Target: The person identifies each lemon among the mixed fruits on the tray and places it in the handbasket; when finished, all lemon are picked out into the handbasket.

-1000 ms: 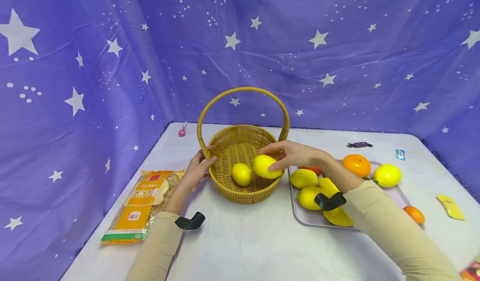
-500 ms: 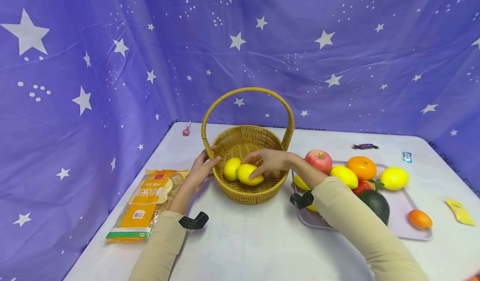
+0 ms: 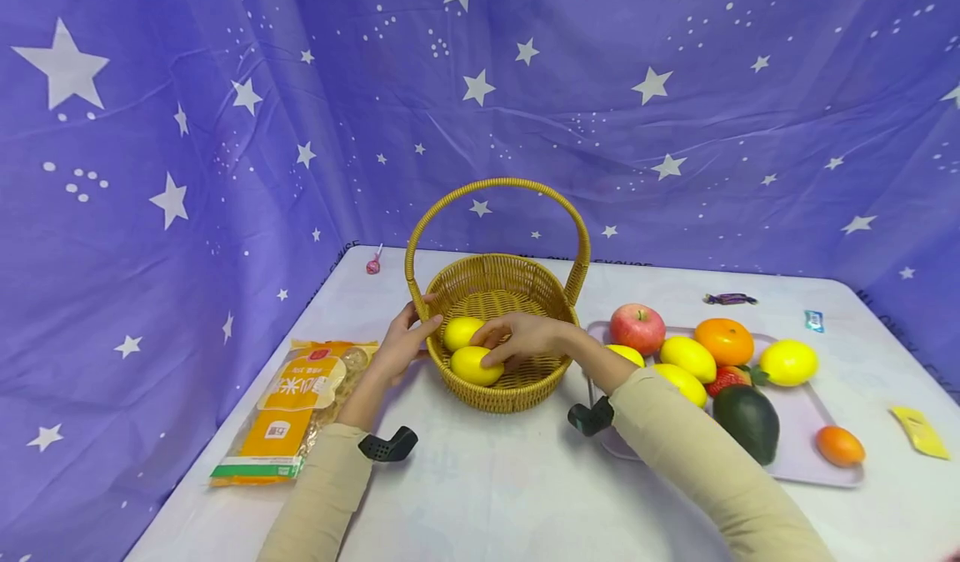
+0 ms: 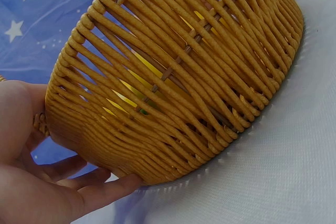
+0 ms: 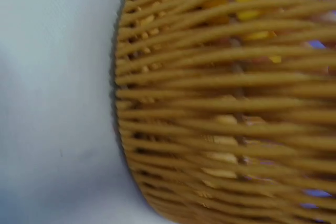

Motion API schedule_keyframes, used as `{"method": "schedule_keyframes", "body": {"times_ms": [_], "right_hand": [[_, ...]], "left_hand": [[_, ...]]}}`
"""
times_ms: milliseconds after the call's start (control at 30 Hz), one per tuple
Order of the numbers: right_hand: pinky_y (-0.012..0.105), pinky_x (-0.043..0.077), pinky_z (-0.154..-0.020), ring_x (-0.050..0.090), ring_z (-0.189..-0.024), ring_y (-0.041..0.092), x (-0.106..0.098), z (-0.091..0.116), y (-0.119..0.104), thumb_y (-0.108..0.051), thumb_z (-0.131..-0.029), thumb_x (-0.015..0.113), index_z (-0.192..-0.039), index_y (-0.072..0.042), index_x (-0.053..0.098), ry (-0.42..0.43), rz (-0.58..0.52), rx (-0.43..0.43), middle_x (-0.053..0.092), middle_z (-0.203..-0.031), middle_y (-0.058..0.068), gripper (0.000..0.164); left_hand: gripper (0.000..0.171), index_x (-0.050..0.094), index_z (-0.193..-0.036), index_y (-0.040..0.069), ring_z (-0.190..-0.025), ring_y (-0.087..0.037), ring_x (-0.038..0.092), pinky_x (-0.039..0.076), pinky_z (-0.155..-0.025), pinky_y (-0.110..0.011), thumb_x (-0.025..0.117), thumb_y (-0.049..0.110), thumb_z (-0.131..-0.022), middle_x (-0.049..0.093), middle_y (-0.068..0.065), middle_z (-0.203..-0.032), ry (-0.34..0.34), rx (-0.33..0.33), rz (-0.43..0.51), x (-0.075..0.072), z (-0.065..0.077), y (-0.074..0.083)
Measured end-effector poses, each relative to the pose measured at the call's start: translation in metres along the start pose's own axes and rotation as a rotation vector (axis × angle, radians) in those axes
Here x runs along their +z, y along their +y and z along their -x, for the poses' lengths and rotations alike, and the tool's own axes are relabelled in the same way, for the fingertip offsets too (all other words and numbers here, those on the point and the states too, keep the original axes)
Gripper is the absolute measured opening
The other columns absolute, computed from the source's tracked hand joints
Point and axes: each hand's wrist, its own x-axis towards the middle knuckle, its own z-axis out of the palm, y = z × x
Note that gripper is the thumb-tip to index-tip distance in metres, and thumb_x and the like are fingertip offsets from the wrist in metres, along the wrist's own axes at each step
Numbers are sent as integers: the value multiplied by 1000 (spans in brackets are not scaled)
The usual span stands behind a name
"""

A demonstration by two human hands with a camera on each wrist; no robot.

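In the head view a woven basket [image 3: 480, 397] with a tall arched handle stands mid-table. My left hand [image 3: 399, 347] grips its left rim by the handle's foot, thumb over the edge. The left wrist view shows that hand [image 4: 58, 187] with fingers along the outer wall [image 4: 173, 77]. Inside the basket, my right hand [image 3: 525, 338] pinches a lemon [image 3: 471, 367] at the near left. Another lemon [image 3: 459, 332] lies just behind it, touching or nearly so. In the right wrist view the woven wall [image 5: 226, 103] fills most of the picture and hides the hand.
Right of the basket, a pale tray [image 3: 813, 470] bears several lemons, an apple [image 3: 637, 328], an orange [image 3: 723, 342], a strawberry [image 3: 726, 378], an avocado [image 3: 746, 423] and a small orange fruit [image 3: 840, 446]. A food bag [image 3: 296, 408] lies left. Wrapped sweets [image 3: 731, 299] and a lollipop [image 3: 373, 264] lie behind.
The right hand has carried its lemon leftward and down into the basket, beside the first lemon, which has shifted back and left. The left hand has stayed on the rim.
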Motion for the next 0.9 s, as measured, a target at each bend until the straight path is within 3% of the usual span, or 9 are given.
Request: {"method": "schedule_keyframes", "body": {"times_ms": [267, 500, 700, 900], "right_hand": [[52, 46, -96, 50, -120, 41, -32, 27, -8, -15, -92, 68, -139, -5, 49, -56, -71, -33, 48, -132, 23, 51], [44, 46, -98, 48, -125, 35, -64, 76, -10, -19, -93, 67, -142, -8, 46, -8, 51, -85, 49, -137, 15, 55], [36, 47, -97, 46, -126, 38, -80, 130, 17, -16, -95, 64, -142, -4, 45, 59, 107, -145, 49, -138, 17, 52], [24, 44, -97, 42, -129, 41, -73, 183, 51, -14, -94, 64, -141, -3, 45, 135, 126, -125, 48, -140, 19, 52]], "left_hand": [[52, 31, -150, 7, -124, -47, 43, 50, -87, -54, 50, 13, -102, 26, -24, -151, -18, -17, 13, 0, 5, 8], [53, 27, -150, 2, -124, -48, 42, 48, -89, -57, 48, 10, -102, 23, -27, -152, -36, -34, 8, 4, 13, 24], [53, 28, -150, 5, -123, -47, 44, 49, -88, -56, 49, 12, -102, 24, -25, -152, -24, -35, 15, 2, 6, 11], [52, 31, -150, 9, -121, -45, 46, 52, -84, -52, 51, 15, -102, 27, -22, -151, -10, -18, 9, 0, 0, 2]]}}
